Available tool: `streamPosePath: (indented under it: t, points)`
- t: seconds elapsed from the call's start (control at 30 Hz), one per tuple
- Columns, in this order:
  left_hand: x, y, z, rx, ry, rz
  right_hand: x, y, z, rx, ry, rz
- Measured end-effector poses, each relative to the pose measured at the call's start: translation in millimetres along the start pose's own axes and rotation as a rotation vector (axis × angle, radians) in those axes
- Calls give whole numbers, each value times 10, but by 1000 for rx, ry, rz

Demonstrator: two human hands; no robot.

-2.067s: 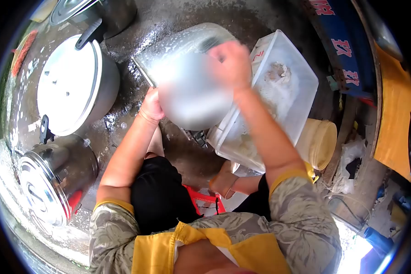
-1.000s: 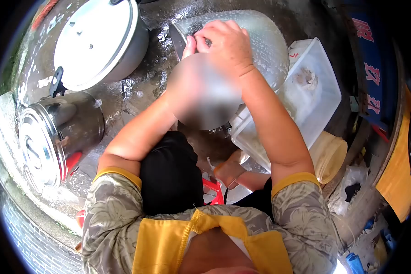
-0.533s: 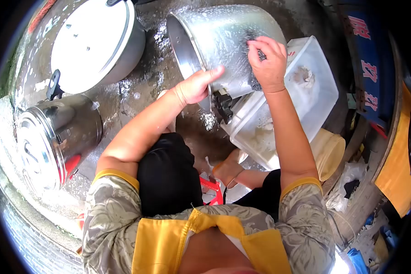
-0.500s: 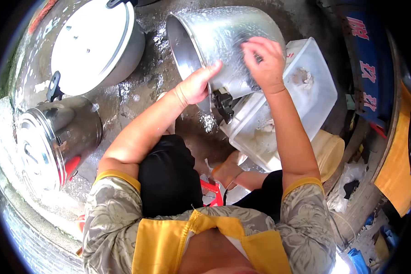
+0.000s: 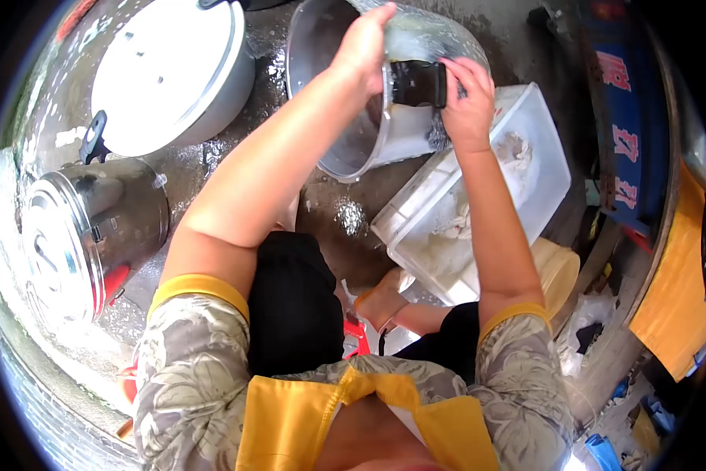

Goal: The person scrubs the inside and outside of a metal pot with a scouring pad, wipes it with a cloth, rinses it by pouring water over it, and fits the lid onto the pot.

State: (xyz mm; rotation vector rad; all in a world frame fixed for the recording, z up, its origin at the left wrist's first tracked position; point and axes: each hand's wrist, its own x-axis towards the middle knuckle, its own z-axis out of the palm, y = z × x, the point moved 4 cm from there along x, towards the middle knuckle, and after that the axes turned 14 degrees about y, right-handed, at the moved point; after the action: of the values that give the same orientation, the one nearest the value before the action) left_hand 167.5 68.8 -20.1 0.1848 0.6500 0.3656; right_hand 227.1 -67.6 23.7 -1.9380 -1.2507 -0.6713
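A large soapy metal pot (image 5: pixel 415 129) lies on its side on the wet floor, its mouth facing left. Its black handle (image 5: pixel 418 83) now faces up between my hands. My left hand (image 5: pixel 362 47) grips the pot's rim, fingers partly out of sight behind the rim and thumb pointing up along the outside. With bent fingers my right hand (image 5: pixel 468 102) pinches a dark scouring pad (image 5: pixel 459 89) against the pot's side, just right of the handle. Suds coat the pot's outer wall.
A white-lidded pot (image 5: pixel 164 78) and a steel lidded canister (image 5: pixel 121 208) stand at the left. On the right are a translucent plastic tub (image 5: pixel 537 157) holding cloudy water, a cream bucket (image 5: pixel 557 271) and a blue panel (image 5: pixel 623 118). A red stool (image 5: pixel 356 337) shows below.
The pot has turned, bringing its black handle up from the lower side. My left hand has moved up with the rim. My right hand remains at the pot's side with the pad.
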Motion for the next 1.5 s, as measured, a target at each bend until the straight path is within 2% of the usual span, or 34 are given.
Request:
streamPosePath:
  t: [0.03,0.07,0.13,0.17,0.23,0.27,0.3,0.33,0.4,0.43,0.5,0.53,0.6,0.7,0.77,0.83,0.87,0.97,1.0,1.03,1.1,1.13,1.2,1.23,1.3,1.37,1.4,1.43,1.47,1.5]
  points:
    - [130,-20,33,3,36,14,-80,62,-24,-80,44,104]
    - [83,-15,107,-18,76,41,-165,-6,-81,-25,11,155]
    - [132,-91,191,-46,151,152,-414,-386,-264,-10,53,121]
    - [101,-106,199,64,289,213,-545,-459,-357,12,49,220]
    - [227,-244,244,46,276,235,-590,-522,-594,-19,14,257]
    - [73,-221,295,199,357,292,-533,-511,-712,-21,-101,280]
    - [59,-258,351,269,332,303,-458,-497,-826,-24,-218,304]
    - [9,-304,413,326,317,314,-271,-510,-976,-31,-224,288]
    - [-36,-415,533,468,293,324,207,-727,-1172,-332,-411,-141]
    - [-19,-488,587,556,282,325,412,-798,-1195,-339,-411,-148]
    - [88,-682,640,575,263,346,658,-914,-1117,-423,-557,-553]
    - [144,-756,673,630,240,390,702,-783,-1081,-434,-554,-554]
    - [270,-861,720,669,209,456,650,-495,-933,-472,-703,-779]
    - [373,-810,767,673,195,444,740,-318,-873,-443,-682,-866]
    - [223,-702,822,633,192,424,822,-200,-801,-464,-688,-831]
    - [94,-656,840,568,186,276,910,-89,-766,-429,-642,-685]
    - [86,-669,849,479,153,206,1011,-60,-756,-398,-637,-525]
    - [-30,-628,734,392,174,236,1327,245,-877,-308,-535,123]
    - [-65,-591,639,426,158,240,1365,374,-967,-251,-426,175]
    - [-62,-532,524,463,142,251,1321,380,-1053,-172,-329,347]
    - [-50,-419,323,435,136,237,996,556,-1037,41,-120,512]
    - [-89,-357,268,348,137,213,796,598,-962,-1,-13,414]
    - [-118,-281,140,264,109,156,311,513,-620,152,104,433]
    - [-165,-236,114,258,139,135,115,386,-384,176,-36,452]
    - [-219,-142,10,242,170,110,-39,70,-193,-28,56,-30]
    - [-232,80,-149,334,206,128,51,782,11,-206,16,451]
    - [-192,137,-213,286,108,78,118,1109,8,-167,-51,705]
    - [-214,168,-225,341,160,84,183,1295,-13,-121,-116,951]
    - [-211,182,-225,356,177,160,204,1290,46,-130,-125,857]
    - [-187,190,-227,360,195,236,191,1111,107,-349,0,433]
